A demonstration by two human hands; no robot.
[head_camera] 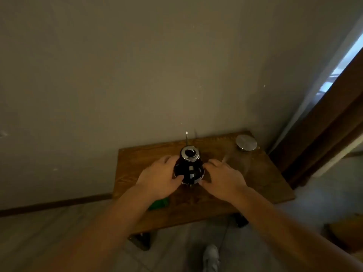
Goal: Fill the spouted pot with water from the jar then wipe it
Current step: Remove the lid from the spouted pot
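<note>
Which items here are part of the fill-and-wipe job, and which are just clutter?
Job:
- black spouted pot with silver rim, lid off, held between left hand and right hand
- clear glass jar with round silver lid, standing at the table's back right
- green item under the left forearm, possibly the wiping cloth; mostly hidden

Lying about:
- small brown wooden table
- grey shoe on the floor

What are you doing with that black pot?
A person stands at a small wooden table by the wall. Both hands cup a black spouted pot: the left hand on one side, the right hand on the other. The pot stands upright with its top open. A glass jar with a silver lid waits at the table's far right corner, untouched. Something green lies partly hidden under the left wrist.
</note>
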